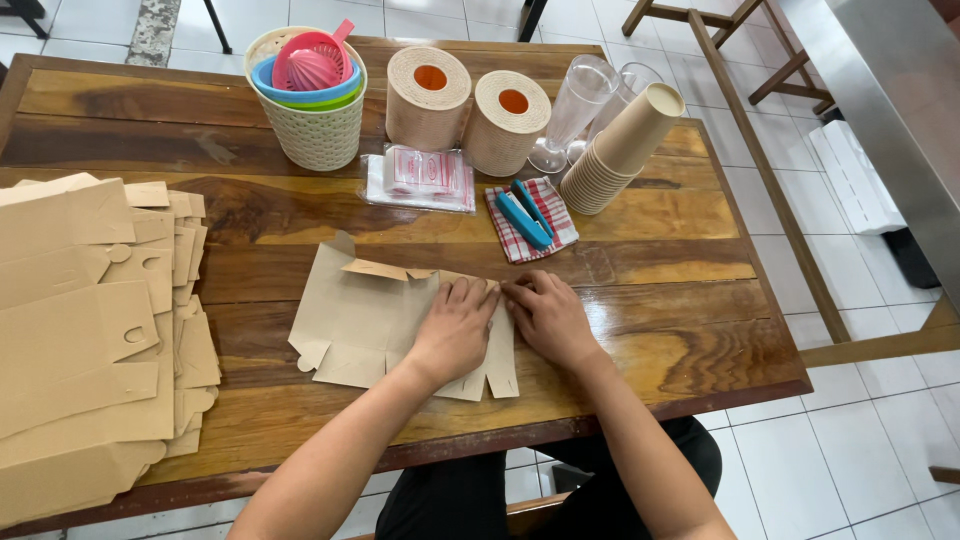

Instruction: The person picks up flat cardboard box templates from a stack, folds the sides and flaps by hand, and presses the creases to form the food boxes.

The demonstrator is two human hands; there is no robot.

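A flat tan cardboard box blank (355,315) with cut flaps lies on the wooden table (640,290) in front of me. My left hand (455,330) presses palm-down on its right part, fingers spread flat. Beside it, my right hand (548,318) rests on the blank's right edge, its fingertips touching the cardboard near a fold. One flap along the blank's far edge stands slightly raised. Neither hand grips anything.
A large pile of flat cardboard blanks (90,330) covers the table's left side. Along the far side stand a woven basket (318,130) with plastic juicers, two tape rolls (428,97), a packet (420,178), a blue stapler (526,215) on checked cloth, glasses (575,105), stacked paper cups (620,150).
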